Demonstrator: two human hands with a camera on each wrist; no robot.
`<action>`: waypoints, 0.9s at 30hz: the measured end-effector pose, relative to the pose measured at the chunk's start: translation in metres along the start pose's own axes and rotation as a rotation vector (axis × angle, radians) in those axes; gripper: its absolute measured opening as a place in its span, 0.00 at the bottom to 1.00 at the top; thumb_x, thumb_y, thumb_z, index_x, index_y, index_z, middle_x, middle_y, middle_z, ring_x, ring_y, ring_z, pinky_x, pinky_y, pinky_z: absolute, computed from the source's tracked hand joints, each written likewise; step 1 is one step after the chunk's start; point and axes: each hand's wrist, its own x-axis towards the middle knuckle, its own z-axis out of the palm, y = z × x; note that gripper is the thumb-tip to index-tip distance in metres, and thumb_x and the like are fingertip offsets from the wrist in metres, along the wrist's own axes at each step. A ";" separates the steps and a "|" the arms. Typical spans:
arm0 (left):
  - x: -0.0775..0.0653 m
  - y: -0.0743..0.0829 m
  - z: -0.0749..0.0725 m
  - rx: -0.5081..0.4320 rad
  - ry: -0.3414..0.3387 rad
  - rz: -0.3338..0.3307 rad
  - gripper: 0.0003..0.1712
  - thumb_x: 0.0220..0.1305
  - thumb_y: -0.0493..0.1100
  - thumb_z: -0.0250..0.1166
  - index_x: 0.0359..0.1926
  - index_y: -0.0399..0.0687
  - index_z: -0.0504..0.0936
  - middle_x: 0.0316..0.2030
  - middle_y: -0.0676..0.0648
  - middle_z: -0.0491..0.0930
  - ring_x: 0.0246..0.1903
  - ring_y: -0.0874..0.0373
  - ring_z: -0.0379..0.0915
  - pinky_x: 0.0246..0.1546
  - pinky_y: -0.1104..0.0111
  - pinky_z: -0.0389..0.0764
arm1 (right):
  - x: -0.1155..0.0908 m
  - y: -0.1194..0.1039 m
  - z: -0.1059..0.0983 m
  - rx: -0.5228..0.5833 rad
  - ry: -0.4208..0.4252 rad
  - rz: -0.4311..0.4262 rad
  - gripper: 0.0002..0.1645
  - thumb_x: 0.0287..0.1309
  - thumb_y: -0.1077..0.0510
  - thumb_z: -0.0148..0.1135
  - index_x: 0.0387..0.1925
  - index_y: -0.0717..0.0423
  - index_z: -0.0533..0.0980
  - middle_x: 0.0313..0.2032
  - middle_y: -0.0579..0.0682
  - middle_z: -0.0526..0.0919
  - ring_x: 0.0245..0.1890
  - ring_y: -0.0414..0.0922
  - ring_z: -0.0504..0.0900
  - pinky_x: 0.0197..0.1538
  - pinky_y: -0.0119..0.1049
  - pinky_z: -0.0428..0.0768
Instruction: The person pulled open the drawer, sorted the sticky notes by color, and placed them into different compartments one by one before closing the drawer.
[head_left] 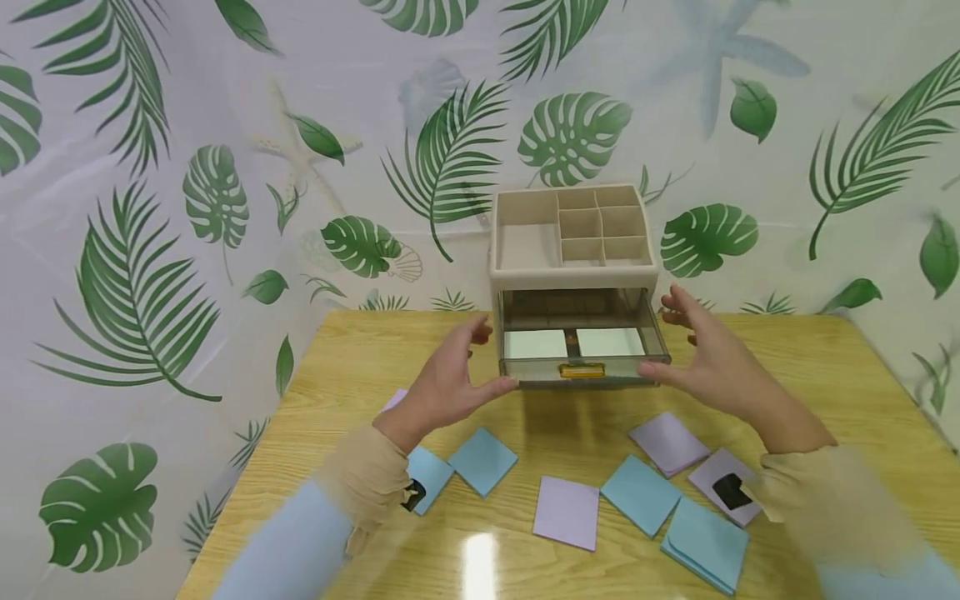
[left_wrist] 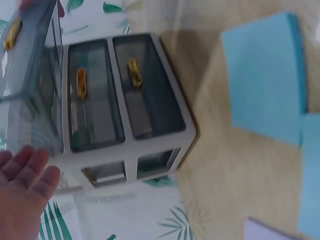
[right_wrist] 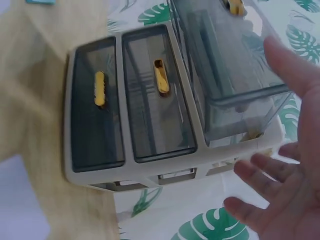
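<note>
1. Flanking the top drawer [head_left: 532,372], jutting from its organizer [head_left: 573,274], left hand [head_left: 447,372] and right hand [head_left: 712,363] grip nothing — fingers loosely spread.
2. Uneven thumb pressure could skew the drawer — overpulling could drop it.

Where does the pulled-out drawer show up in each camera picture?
Head: the pulled-out drawer is just right of centre.
Left wrist: drawer at upper left, running to the left edge.
Right wrist: drawer at upper right, running to the top edge.
Shared landmark: its gold handle.
</note>
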 end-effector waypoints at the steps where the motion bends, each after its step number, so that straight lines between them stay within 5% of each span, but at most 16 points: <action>1: -0.005 0.001 0.004 0.021 0.024 0.025 0.41 0.59 0.62 0.63 0.64 0.42 0.62 0.53 0.45 0.72 0.51 0.58 0.68 0.49 0.58 0.75 | -0.006 0.000 0.001 -0.012 0.031 -0.007 0.56 0.49 0.47 0.71 0.71 0.53 0.48 0.63 0.59 0.65 0.58 0.55 0.67 0.55 0.59 0.67; 4: -0.014 0.005 0.014 0.073 0.122 0.099 0.14 0.64 0.48 0.62 0.46 0.44 0.77 0.37 0.51 0.79 0.37 0.63 0.73 0.34 0.64 0.79 | -0.021 0.002 0.008 -0.049 0.154 -0.052 0.29 0.51 0.52 0.70 0.54 0.53 0.72 0.44 0.50 0.80 0.42 0.47 0.78 0.43 0.42 0.76; 7: -0.019 0.008 0.021 0.088 0.221 0.133 0.03 0.64 0.41 0.61 0.35 0.47 0.80 0.29 0.54 0.79 0.30 0.69 0.73 0.26 0.70 0.78 | -0.030 0.005 0.016 -0.083 0.262 -0.132 0.10 0.52 0.58 0.69 0.36 0.48 0.77 0.29 0.42 0.82 0.29 0.39 0.79 0.28 0.29 0.76; 11: -0.021 0.011 0.027 0.089 0.296 0.136 0.04 0.65 0.40 0.61 0.35 0.46 0.81 0.27 0.53 0.80 0.28 0.70 0.74 0.21 0.75 0.75 | -0.034 0.008 0.024 -0.087 0.349 -0.212 0.09 0.51 0.63 0.69 0.30 0.47 0.77 0.25 0.39 0.82 0.24 0.35 0.78 0.23 0.24 0.74; 17: -0.014 0.011 0.024 0.098 0.339 0.146 0.04 0.64 0.39 0.61 0.35 0.44 0.82 0.27 0.51 0.82 0.26 0.69 0.74 0.21 0.73 0.75 | -0.031 0.008 0.025 -0.157 0.439 -0.219 0.08 0.48 0.62 0.70 0.29 0.48 0.79 0.23 0.39 0.82 0.23 0.33 0.77 0.24 0.22 0.73; 27: 0.004 -0.002 0.018 0.127 0.339 0.079 0.05 0.64 0.38 0.61 0.33 0.42 0.82 0.23 0.52 0.80 0.22 0.68 0.72 0.21 0.73 0.75 | -0.016 0.006 0.029 -0.176 0.413 -0.181 0.05 0.51 0.60 0.69 0.28 0.50 0.79 0.24 0.41 0.82 0.24 0.36 0.77 0.22 0.24 0.72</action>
